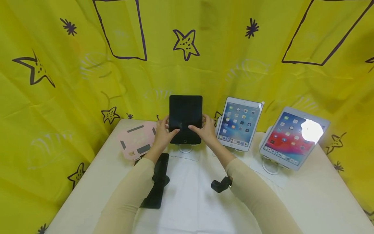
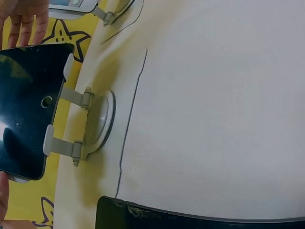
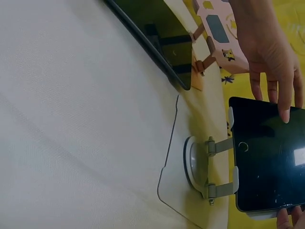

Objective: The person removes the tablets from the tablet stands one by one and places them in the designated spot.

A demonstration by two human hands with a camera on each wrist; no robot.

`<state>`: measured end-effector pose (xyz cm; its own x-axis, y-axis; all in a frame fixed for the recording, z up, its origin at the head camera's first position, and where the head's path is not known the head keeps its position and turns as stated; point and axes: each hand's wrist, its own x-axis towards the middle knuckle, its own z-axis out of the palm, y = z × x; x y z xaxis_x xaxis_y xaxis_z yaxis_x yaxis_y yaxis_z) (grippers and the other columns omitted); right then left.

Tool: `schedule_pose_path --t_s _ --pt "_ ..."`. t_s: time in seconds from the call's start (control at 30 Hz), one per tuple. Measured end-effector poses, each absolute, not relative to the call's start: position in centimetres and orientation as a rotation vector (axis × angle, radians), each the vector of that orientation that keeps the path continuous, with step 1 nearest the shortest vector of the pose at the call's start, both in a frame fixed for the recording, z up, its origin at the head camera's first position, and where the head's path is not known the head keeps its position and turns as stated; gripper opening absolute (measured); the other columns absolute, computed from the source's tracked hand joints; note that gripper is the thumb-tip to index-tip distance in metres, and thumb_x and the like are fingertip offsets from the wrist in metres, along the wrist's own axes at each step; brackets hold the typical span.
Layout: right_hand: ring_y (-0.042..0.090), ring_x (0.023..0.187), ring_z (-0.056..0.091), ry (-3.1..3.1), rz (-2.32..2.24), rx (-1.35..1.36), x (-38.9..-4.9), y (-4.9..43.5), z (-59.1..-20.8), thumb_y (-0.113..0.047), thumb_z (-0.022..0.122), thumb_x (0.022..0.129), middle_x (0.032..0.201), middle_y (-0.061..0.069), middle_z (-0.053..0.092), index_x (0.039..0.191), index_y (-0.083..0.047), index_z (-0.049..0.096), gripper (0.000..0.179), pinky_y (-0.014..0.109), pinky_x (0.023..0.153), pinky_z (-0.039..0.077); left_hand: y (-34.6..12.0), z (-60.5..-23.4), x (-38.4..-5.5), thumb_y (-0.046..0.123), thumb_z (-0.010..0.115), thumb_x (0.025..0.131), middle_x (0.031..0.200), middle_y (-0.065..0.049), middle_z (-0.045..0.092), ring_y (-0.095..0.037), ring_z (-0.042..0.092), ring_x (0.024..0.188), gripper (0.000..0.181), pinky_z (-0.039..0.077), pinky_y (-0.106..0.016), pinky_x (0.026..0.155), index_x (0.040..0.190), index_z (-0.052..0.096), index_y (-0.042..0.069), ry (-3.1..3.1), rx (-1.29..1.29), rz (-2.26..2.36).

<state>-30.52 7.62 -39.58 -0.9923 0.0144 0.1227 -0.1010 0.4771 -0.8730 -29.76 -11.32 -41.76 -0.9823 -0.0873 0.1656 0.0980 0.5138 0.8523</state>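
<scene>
A black tablet (image 1: 185, 113) with a dark screen stands upright on a pale hinged stand (image 1: 185, 149) with a round base. Its lower edge rests in the stand's two lips, seen closely in the left wrist view. My left hand (image 1: 163, 132) grips the tablet's left side, thumb on the glass and fingers behind. On the opposite side my right hand (image 1: 208, 130) holds it the same way, its thumb near the lower screen. In the right wrist view the left hand (image 3: 274, 62) is at the top and part of the right hand (image 3: 290, 218) at the bottom.
Two white tablets with lit screens, one nearer (image 1: 240, 123) and one farther right (image 1: 295, 136), stand on similar stands. A pink stand (image 1: 137, 139) is at the left. Another black tablet (image 1: 157, 191) lies partly under my left forearm. Yellow patterned cloth (image 1: 216, 71) hangs behind the white table (image 1: 201, 201).
</scene>
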Motion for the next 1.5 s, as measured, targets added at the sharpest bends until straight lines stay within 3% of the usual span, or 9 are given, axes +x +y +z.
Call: schedule_pose_path --t_s 0.33,0.57,0.8,1.23,1.5 --pt "0.030 0.101 0.040 -2.516 1.675 0.162 -30.6 8.0 -40.3 -0.030 0.075 0.082 0.127 0.019 0.037 0.141 -0.004 0.025 0.081 0.036 0.087 0.042 -10.8 -42.4 -29.5 0.029 0.069 0.087 0.123 -0.012 0.042 -0.026 0.047 0.104 0.071 0.047 -0.038 0.079 0.145 0.030 0.016 -2.521 -0.026 -1.403" --pt "0.031 0.091 0.050 -2.497 1.605 0.286 -30.9 8.5 -40.9 -0.017 0.075 0.081 0.116 0.021 0.049 0.139 -0.003 0.027 0.077 0.036 0.079 0.047 -10.7 -42.3 -29.5 0.026 0.071 0.085 0.112 -0.011 0.049 -0.024 0.049 0.093 0.066 0.047 -0.034 0.075 0.139 0.035 0.016 -2.393 0.006 -1.496" --pt "0.030 0.084 0.056 -2.551 1.424 0.320 -31.1 8.6 -40.7 -0.015 0.072 0.084 0.104 0.020 0.056 0.141 -0.003 0.027 0.073 0.039 0.077 0.051 -10.6 -42.1 -29.5 0.025 0.072 0.084 0.110 -0.011 0.047 -0.024 0.049 0.091 0.068 0.045 -0.032 0.071 0.140 0.035 0.015 -2.416 -0.016 -1.421" --pt "0.029 0.082 0.053 -2.485 1.483 0.335 -30.5 8.4 -40.1 -0.013 0.073 0.083 0.099 0.020 0.056 0.137 -0.004 0.030 0.069 0.034 0.073 0.048 -11.1 -41.1 -29.0 0.020 0.073 0.082 0.107 -0.014 0.049 -0.026 0.048 0.090 0.067 0.046 -0.034 0.075 0.138 0.037 0.010 -2.393 -0.100 -1.398" --pt "0.029 0.082 0.051 -2.471 1.456 0.351 -30.0 8.8 -39.2 -0.012 0.074 0.081 0.099 0.019 0.053 0.137 -0.003 0.031 0.072 0.033 0.072 0.046 -11.1 -39.9 -28.7 0.018 0.076 0.080 0.101 -0.014 0.053 -0.027 0.053 0.082 0.067 0.049 -0.035 0.070 0.135 0.040 0.008 -2.375 -0.130 -1.398"
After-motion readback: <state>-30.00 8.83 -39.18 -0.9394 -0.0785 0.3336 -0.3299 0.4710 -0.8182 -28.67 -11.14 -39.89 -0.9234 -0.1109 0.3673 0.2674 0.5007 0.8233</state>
